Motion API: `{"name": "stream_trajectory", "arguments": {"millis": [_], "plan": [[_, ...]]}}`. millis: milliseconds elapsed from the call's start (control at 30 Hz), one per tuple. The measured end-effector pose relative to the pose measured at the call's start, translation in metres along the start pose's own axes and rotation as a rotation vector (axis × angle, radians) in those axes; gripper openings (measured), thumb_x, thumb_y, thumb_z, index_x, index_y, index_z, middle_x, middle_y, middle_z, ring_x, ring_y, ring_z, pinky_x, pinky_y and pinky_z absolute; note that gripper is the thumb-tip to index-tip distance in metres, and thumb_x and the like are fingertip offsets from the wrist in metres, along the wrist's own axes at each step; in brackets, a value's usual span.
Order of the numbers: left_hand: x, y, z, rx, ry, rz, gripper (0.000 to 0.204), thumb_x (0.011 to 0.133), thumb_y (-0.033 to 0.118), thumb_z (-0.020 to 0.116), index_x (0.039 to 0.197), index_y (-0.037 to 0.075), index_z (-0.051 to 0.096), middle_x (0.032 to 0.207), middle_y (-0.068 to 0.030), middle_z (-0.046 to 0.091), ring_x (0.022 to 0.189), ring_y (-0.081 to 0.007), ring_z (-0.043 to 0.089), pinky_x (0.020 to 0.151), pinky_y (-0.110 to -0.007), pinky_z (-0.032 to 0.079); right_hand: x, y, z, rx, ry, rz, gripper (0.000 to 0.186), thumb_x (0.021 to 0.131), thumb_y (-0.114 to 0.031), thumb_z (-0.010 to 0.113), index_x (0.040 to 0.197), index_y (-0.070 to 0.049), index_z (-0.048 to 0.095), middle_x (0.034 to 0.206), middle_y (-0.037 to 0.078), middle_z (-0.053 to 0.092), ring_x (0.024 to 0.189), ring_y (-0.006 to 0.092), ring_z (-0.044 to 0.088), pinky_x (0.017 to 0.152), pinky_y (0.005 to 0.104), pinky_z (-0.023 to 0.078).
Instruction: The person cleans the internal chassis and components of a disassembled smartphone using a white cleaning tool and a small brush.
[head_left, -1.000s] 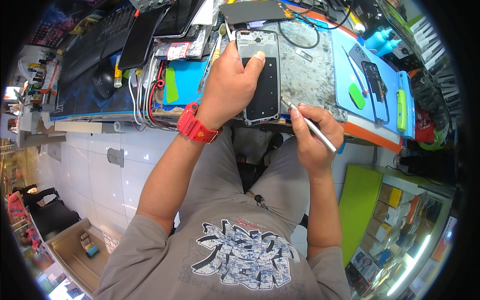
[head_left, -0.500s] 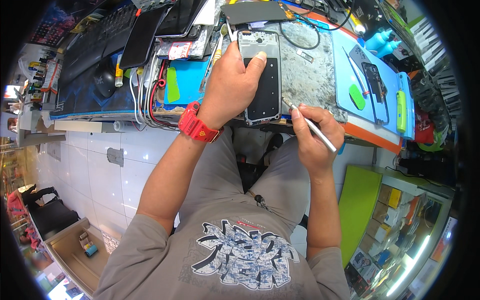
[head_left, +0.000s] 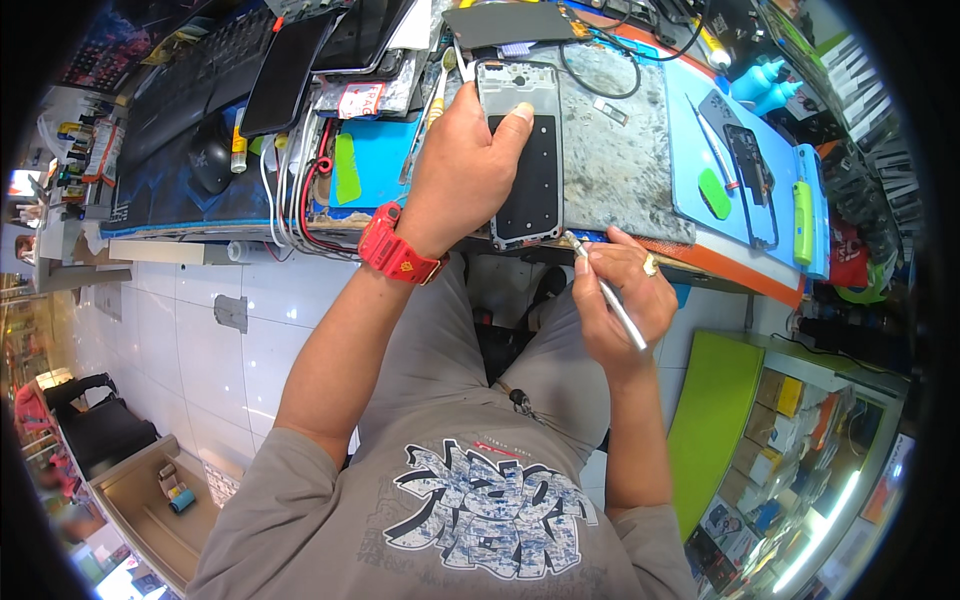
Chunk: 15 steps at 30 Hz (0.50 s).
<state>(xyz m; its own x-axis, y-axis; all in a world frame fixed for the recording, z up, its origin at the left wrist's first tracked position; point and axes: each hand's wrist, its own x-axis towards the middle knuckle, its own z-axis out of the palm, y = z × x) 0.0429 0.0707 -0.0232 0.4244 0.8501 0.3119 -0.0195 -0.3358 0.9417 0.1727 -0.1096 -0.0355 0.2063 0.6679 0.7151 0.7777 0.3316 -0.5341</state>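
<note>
A phone frame (head_left: 524,200), black over its lower part and pale grey near the top, is held by its left side in my left hand (head_left: 462,165). My thumb lies on its face while the other fingers go out of sight beneath it. Closed around a slim silver pen-shaped tool (head_left: 622,316) is my right hand (head_left: 632,298), low by the bench's front edge. The tool's thin tip points up and left, close to the frame's lower right corner; whether it touches is too small to tell. Under the frame lies a stained grey work mat (head_left: 625,165).
Right of the mat, a light blue mat (head_left: 690,150) bears another phone frame (head_left: 750,165) and a green piece (head_left: 714,193). Phones (head_left: 288,75), cables (head_left: 283,195), a brush (head_left: 440,90) and a mouse (head_left: 210,163) crowd the left. A dark grey panel (head_left: 515,25) lies behind.
My right hand has moved down and a little left with the tool. Its tip has gone from beside the frame's right edge to near the lower right corner. My left hand stays put.
</note>
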Motion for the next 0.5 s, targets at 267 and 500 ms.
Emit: {"name": "stream_trajectory", "arguments": {"millis": [267, 500], "plan": [[0.002, -0.005, 0.001, -0.031, 0.023, 0.022, 0.029, 0.103, 0.021, 0.065, 0.111, -0.006, 0.061, 0.088, -0.0202, 0.074, 0.076, -0.0296, 0.072, 0.071, -0.041, 0.055, -0.016, -0.004, 0.013, -0.092, 0.067, -0.066, 0.024, 0.081, 0.006, 0.078, 0.1, -0.003, 0.067, 0.089, 0.013, 0.075, 0.085, 0.0296, 0.074, 0.093, 0.052, 0.06], [0.001, -0.005, -0.001, 0.005, 0.001, 0.004, 0.029, 0.103, 0.022, 0.066, 0.108, -0.006, 0.06, 0.088, -0.0213, 0.073, 0.077, -0.0316, 0.072, 0.071, -0.042, 0.055, -0.034, -0.006, 0.039, -0.219, 0.245, -0.066, 0.026, 0.084, 0.003, 0.078, 0.105, -0.004, 0.064, 0.091, 0.013, 0.074, 0.092, 0.0328, 0.071, 0.09, 0.0512, 0.055]]}}
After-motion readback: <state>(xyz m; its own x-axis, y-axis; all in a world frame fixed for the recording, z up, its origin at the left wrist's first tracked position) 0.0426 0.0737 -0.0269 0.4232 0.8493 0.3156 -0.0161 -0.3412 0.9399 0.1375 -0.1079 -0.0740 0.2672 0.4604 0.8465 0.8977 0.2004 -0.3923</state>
